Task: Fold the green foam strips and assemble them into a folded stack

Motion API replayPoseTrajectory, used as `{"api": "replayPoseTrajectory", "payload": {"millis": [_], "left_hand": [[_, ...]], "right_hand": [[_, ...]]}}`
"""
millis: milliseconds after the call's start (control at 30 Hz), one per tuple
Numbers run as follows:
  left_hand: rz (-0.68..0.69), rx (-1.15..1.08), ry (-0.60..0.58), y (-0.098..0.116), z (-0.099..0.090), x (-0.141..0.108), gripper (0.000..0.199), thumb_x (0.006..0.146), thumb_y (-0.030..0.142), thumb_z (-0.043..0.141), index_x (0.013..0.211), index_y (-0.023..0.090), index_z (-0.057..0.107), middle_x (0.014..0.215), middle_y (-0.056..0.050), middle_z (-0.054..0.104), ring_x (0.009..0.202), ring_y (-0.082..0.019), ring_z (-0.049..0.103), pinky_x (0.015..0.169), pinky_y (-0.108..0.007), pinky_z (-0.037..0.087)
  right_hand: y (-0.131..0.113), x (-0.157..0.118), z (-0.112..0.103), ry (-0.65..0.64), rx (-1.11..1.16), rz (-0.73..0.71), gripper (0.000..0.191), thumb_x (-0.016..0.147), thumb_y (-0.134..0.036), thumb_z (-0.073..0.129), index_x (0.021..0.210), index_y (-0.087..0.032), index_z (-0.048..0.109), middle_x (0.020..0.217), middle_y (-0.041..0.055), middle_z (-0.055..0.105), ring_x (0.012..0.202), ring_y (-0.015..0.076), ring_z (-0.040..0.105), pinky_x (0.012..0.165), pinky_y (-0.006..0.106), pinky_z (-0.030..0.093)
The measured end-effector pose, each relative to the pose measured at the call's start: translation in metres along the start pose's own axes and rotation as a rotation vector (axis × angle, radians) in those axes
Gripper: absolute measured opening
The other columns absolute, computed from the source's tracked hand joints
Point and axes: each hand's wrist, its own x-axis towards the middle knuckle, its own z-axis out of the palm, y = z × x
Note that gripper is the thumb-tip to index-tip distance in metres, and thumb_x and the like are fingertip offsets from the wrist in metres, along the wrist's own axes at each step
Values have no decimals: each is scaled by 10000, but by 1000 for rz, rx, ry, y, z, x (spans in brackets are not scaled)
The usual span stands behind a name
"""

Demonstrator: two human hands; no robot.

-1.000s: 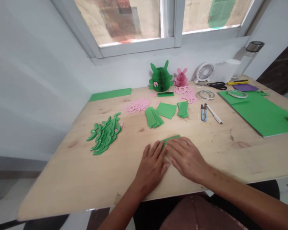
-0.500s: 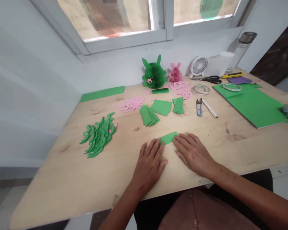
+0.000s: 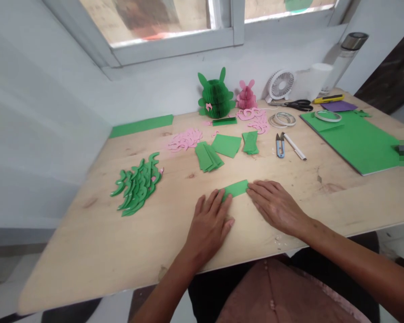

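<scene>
A green strip of paper [image 3: 235, 189] lies flat on the wooden table [image 3: 175, 242] in front of me. My left hand [image 3: 210, 222] rests on its left end, fingers stretched out and partly covering it. At the right end, the fingertips of my right hand [image 3: 276, 206] touch the strip's edge, the hand lying flat with its fingers together and extended. Just beyond are green paper pieces: a fanned stack [image 3: 208, 157], a wider sheet [image 3: 226, 146] and a smaller stack [image 3: 250, 142].
Green cut-outs [image 3: 138, 185] are piled at left, pink cut-outs [image 3: 185, 140] behind. Green [image 3: 217, 99] and pink [image 3: 246, 96] honeycomb paper figures stand near the wall. Rightward are thread snips [image 3: 280, 146], a white pen [image 3: 294, 147], tape rolls [image 3: 284, 119], scissors [image 3: 296, 105] and green sheets [image 3: 360, 143].
My right hand has slid slightly right along the strip to its end, uncovering more of it. My left hand stays on the left end. The camera view has tilted a little downward.
</scene>
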Motion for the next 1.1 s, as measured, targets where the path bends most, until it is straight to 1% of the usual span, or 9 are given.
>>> {"api": "replayPoseTrajectory", "payload": {"millis": [200,333,400,533,633,733,867,1000,1100], "left_hand": [[-39,-5,-46,5,-5,6,468,861,400,427,1297,233,442,1349,-80,453,1255,-272,363,1015,-463,283],[-99,1,-33,14,-3,10,501,846,455,433,1293,228,450,1323,-108,475,1229,-307,385,1002,-503,276],[-110,8,-13,17,0,10,522,842,477,426,1291,210,451,1347,-116,451,1252,-321,355,1012,-525,247],[-27,11,12,17,5,9,542,860,475,385,1306,169,417,1406,-94,382,1320,-288,256,1062,-510,166],[9,18,-3,16,7,9,559,869,471,364,1316,137,397,1407,-99,380,1328,-257,249,1073,-472,178],[16,50,-4,15,8,8,560,871,482,358,1323,154,391,1415,-90,369,1333,-254,241,1067,-471,196],[23,70,-4,14,11,8,537,874,479,353,1323,186,392,1429,-70,348,1338,-252,225,1064,-474,201],[18,59,10,14,13,7,555,865,459,378,1336,167,369,1399,-82,392,1330,-253,239,1067,-478,203],[17,36,14,14,13,7,562,866,443,377,1358,175,335,1385,-79,411,1317,-249,264,1074,-482,189]], "right_hand": [[0,-2,2,-8,-19,-5,332,904,-173,395,1195,-113,543,1244,128,553,1168,249,455,917,430,401],[0,-3,3,-7,-21,-7,333,897,-169,402,1193,-119,546,1244,131,552,1164,256,457,908,439,406],[0,-3,3,-16,-21,-11,335,894,-172,407,1196,-123,545,1243,127,553,1167,260,454,910,442,404],[0,-3,4,-18,-27,-10,334,893,-174,410,1192,-114,546,1244,130,552,1171,260,449,922,438,397],[0,-3,3,-11,-27,-12,327,888,-168,421,1182,-112,552,1238,132,556,1167,255,455,920,436,398],[-1,-1,0,-3,-29,-5,320,884,-159,429,1173,-118,559,1214,131,574,1159,249,466,922,437,396],[-15,8,-3,16,-19,21,348,896,-189,409,1223,-145,522,1228,108,569,1184,237,448,985,453,332],[-36,23,0,-10,22,0,429,910,-272,383,1312,-125,414,1300,106,507,1231,247,392,1062,497,192],[-46,32,5,-63,67,10,472,912,-337,382,1342,-140,364,1333,111,468,1240,233,379,1069,493,175]]}}
